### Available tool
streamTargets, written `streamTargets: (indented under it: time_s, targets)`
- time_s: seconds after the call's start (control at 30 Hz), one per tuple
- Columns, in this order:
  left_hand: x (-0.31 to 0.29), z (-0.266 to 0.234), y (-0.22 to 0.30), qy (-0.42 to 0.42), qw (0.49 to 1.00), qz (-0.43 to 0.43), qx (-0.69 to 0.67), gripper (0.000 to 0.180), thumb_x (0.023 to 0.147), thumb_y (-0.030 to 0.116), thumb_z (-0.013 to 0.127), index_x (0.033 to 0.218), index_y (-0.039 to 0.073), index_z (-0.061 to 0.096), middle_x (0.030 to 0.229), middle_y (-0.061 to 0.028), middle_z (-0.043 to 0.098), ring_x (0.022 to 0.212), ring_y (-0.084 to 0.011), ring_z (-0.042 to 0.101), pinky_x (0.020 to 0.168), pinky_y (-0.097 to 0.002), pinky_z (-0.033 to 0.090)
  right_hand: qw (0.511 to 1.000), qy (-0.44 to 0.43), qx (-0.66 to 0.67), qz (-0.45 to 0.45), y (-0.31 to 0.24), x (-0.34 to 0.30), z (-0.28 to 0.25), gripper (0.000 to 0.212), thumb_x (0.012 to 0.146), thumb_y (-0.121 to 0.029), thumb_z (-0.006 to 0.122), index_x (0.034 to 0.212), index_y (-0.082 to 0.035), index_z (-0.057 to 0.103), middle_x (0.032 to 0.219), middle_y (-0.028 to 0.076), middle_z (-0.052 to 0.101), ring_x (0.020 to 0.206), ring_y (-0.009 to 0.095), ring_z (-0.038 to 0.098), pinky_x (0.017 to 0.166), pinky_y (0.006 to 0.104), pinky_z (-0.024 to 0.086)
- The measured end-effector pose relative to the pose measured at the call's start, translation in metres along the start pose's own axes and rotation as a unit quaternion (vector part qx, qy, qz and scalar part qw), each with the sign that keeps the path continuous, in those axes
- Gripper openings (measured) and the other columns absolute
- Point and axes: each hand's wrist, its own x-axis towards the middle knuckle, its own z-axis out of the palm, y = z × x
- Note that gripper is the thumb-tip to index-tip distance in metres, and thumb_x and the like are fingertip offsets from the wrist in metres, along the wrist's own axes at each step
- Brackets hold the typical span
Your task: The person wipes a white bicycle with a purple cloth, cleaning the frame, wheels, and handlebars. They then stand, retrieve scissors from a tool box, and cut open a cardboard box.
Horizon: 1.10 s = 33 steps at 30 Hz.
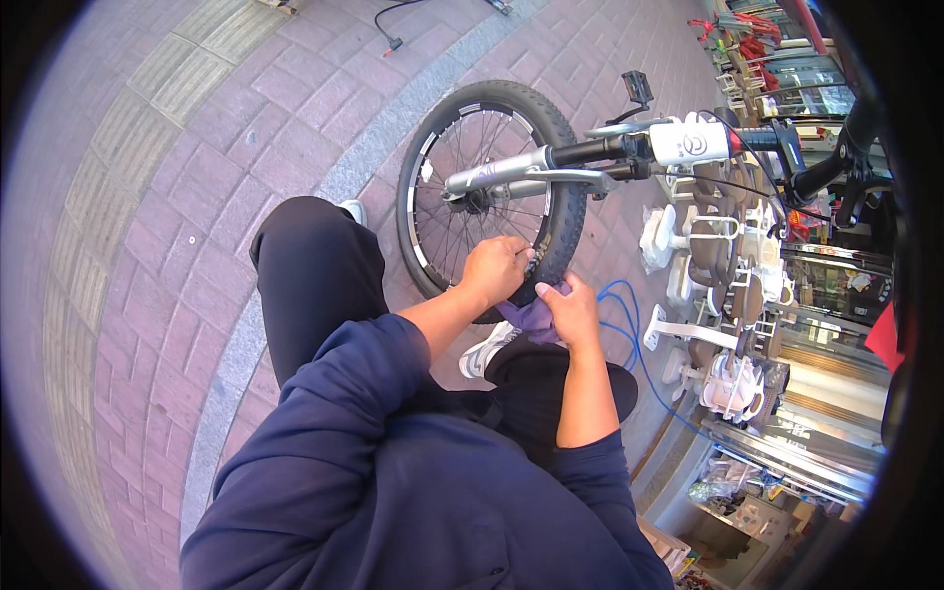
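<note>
In front of me is a bicycle's front wheel [430, 258], with a knobbly black tyre [567, 211] and a silver fork [500, 171] running to its hub. My left hand [499, 267] reaches over the near side of the rim, its fingers curled together at the tyre's inner edge. Whatever those fingertips may pinch is hidden. Against the outer side of the same tyre section, my right hand [570, 310] grips a purple cloth [532, 320]. Part of that cloth hangs below the tyre, above my shoe [489, 350].
A blue hose [641, 366] curls over the ground to my right. Beyond it are several child bicycle seats [713, 246] and a shop front. The pedal [637, 88] sticks out past the fork. A black cable [395, 43] lies on the far paving [285, 88].
</note>
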Motion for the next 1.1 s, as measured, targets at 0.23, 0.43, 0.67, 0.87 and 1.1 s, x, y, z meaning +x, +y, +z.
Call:
streamTargets:
  time_s: [0.23, 0.43, 0.67, 0.87, 1.1]
  targets:
    - [-0.011, -0.030, 0.052, -0.090, 0.995, -0.038, 0.017, 0.045, 0.099, 0.044, 0.060, 0.095, 0.001, 0.073, 0.093, -0.0219, 0.071, 0.090, -0.0432, 0.068, 0.079, -0.0492, 0.053, 0.972, 0.087, -0.216, -0.004, -0.035, -0.010, -0.016, 0.030, 0.090, -0.019, 0.075, 0.111, 0.002, 0.071, 0.092, 0.008, 0.073, 0.078, 0.013, 0.066, 0.072, 0.0300, 0.054]
    - [-0.014, -0.050, 0.078, -0.203, 0.972, -0.010, -0.113, 0.047, 0.088, 0.023, 0.077, 0.128, 0.004, 0.063, 0.108, -0.0196, 0.072, 0.101, -0.0332, 0.071, 0.090, -0.0412, 0.055, 0.973, 0.069, 0.188, -0.114, -0.051, -0.010, -0.016, 0.056, 0.100, -0.047, 0.065, 0.128, 0.002, 0.062, 0.106, 0.012, 0.068, 0.090, 0.015, 0.062, 0.082, 0.0309, 0.051]
    - [0.109, -0.065, 0.054, 0.099, 0.984, 0.125, -0.074, 0.039, 0.089, 0.003, 0.068, 0.127, 0.009, 0.065, 0.117, -0.0149, 0.071, 0.111, -0.0271, 0.068, 0.094, -0.0384, 0.052, 0.974, 0.185, -0.065, -0.109, -0.064, 0.059, -0.017, 0.084, 0.099, -0.050, 0.062, 0.149, 0.012, 0.037, 0.139, 0.035, 0.054, 0.126, 0.043, 0.057, 0.113, 0.0474, 0.040]
    - [0.091, -0.077, -0.018, 0.094, 0.991, -0.067, -0.068, 0.037, 0.092, 0.005, 0.067, 0.129, 0.011, 0.067, 0.116, -0.0098, 0.074, 0.106, -0.0185, 0.069, 0.095, -0.0325, 0.050, 0.957, 0.218, -0.102, -0.165, -0.049, 0.071, 0.048, 0.088, 0.099, -0.035, 0.062, 0.155, 0.011, 0.014, 0.150, 0.036, 0.037, 0.139, 0.049, 0.039, 0.116, 0.0503, 0.033]
    - [0.124, -0.035, 0.124, 0.055, 0.957, 0.274, -0.080, 0.048, 0.084, 0.002, 0.070, 0.131, 0.007, 0.062, 0.127, -0.0143, 0.067, 0.115, -0.0300, 0.064, 0.100, -0.0393, 0.049, 0.949, 0.243, -0.113, -0.169, -0.051, 0.069, 0.053, 0.085, 0.094, -0.023, 0.069, 0.155, 0.009, 0.019, 0.148, 0.032, 0.041, 0.135, 0.047, 0.045, 0.111, 0.0497, 0.040]
